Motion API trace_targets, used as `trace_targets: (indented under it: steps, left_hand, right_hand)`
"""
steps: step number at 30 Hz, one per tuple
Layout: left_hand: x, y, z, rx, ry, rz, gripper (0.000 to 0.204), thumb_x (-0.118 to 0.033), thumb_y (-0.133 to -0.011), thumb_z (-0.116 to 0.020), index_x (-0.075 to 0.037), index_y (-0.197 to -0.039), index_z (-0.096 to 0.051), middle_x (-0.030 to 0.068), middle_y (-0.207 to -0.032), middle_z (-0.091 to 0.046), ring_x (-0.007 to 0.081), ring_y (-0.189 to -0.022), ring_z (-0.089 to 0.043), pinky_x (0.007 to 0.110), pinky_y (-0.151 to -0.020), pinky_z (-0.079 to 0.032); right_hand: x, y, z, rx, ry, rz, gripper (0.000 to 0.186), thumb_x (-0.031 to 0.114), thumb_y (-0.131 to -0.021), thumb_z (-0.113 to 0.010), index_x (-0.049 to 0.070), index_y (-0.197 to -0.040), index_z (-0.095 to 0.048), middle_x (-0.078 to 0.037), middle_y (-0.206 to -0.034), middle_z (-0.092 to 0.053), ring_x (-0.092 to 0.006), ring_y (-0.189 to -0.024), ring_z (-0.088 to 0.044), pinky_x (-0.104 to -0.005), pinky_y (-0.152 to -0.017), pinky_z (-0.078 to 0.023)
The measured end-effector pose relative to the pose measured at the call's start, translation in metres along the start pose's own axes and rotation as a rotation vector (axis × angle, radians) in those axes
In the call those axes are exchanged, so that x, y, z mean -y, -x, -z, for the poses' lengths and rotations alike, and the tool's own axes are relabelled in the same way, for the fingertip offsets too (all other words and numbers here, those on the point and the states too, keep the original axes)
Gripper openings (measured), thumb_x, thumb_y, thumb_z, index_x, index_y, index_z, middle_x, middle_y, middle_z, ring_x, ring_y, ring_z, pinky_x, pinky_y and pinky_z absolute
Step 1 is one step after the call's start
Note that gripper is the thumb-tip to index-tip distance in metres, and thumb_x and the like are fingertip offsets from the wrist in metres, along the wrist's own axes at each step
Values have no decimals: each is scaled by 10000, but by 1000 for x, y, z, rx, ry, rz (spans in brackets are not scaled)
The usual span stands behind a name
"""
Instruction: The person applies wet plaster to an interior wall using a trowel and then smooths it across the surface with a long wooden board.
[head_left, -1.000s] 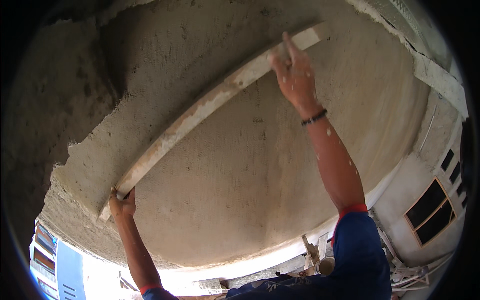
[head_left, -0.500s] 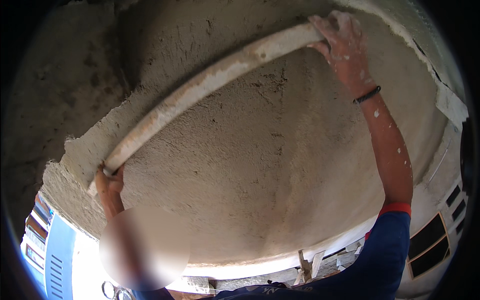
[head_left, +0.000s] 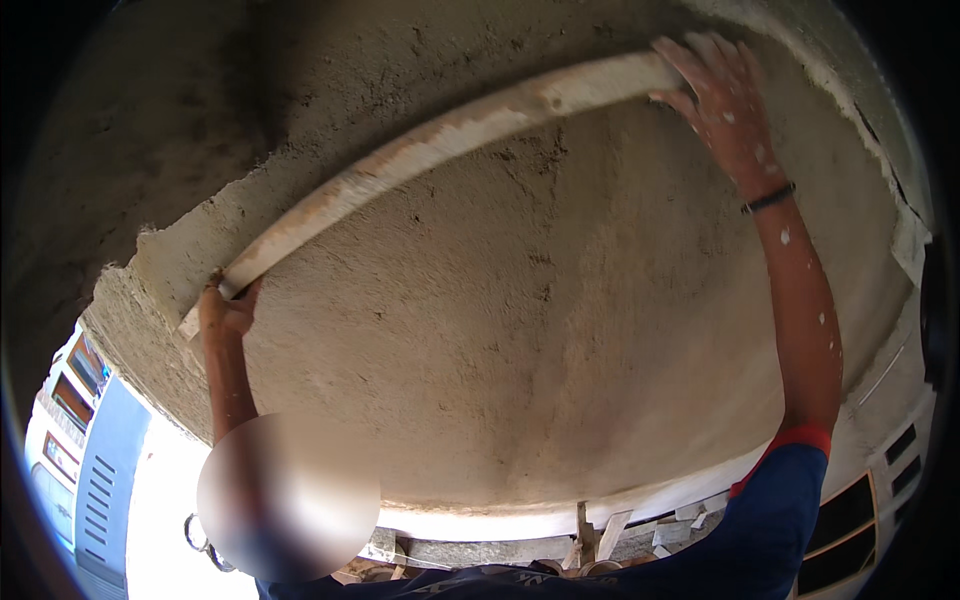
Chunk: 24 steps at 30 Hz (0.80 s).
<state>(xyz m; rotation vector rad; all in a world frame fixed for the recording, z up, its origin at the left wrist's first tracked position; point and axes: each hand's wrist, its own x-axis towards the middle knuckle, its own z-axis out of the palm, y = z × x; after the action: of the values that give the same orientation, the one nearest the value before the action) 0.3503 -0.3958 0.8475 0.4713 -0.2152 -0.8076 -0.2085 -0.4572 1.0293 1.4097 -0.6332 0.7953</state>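
A long, pale straightedge board (head_left: 450, 140) lies flat against the wet grey plastered ceiling (head_left: 560, 330), running from about 8 o'clock up to about 1 o'clock across the view. Its face is streaked with dried plaster and shows rusty-orange patches.

The right hand (head_left: 725, 95) sits at the board's upper end, near 1 o'clock. Its fingers are spread apart and laid flat over the board and the plaster beside it, pressing rather than gripping; specks of white plaster dot the skin. A dark band (head_left: 768, 198) circles the wrist, and the forearm drops toward 5 o'clock into a blue sleeve with a red cuff (head_left: 790, 440).

The left hand (head_left: 225, 310) is at the board's lower end, near 8 o'clock. Its fingers are closed around the end of the board from below, thumb side toward the plaster.

Above the board, toward 11 o'clock, the plaster is rougher and darker, with a ragged edge near the left hand. At 7 o'clock a blue building front with windows (head_left: 85, 440) shows in bright daylight. Near 6 o'clock, wooden props and planks (head_left: 600, 535) stand below the ceiling's edge. At 4 o'clock a white wall with dark window openings (head_left: 870, 520) is visible.
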Motion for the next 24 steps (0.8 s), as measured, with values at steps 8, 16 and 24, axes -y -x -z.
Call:
trace_targets:
  steps: [8,16,24]
  left_hand:
    - [127,105,8,165,-156,4,422,-232,-919,-465,41,-1214,-339,262,-1321,-253,390,-1165,-404,465,-856,-494]
    - [270,204,-51,133,-138,-80,553,-223,-809,-635,111,-1078,-285,259,-1035,-466,346,-881,-585,411,-622,-593]
    - [307,267,-145,221,-322,-178,555,-286,-812,-643,56,-987,-244,239,-987,-485,234,-803,-589,289,-522,-555]
  right_hand:
    - [-42,181,22,284,-33,-191,582,98,-666,-717,155,-1204,-503,-109,-1164,-475,-312,-1143,-417,-492,-1013,-314]
    - [-128,377,34,479,82,-351,553,68,-735,-612,75,-1257,-430,-189,-1261,-400,-363,-1217,-341,-503,-1036,-272]
    - [-178,502,21,515,153,-420,499,139,-852,-538,45,-1310,-365,-188,-1308,-393,-348,-1235,-336,-497,-1051,-228]
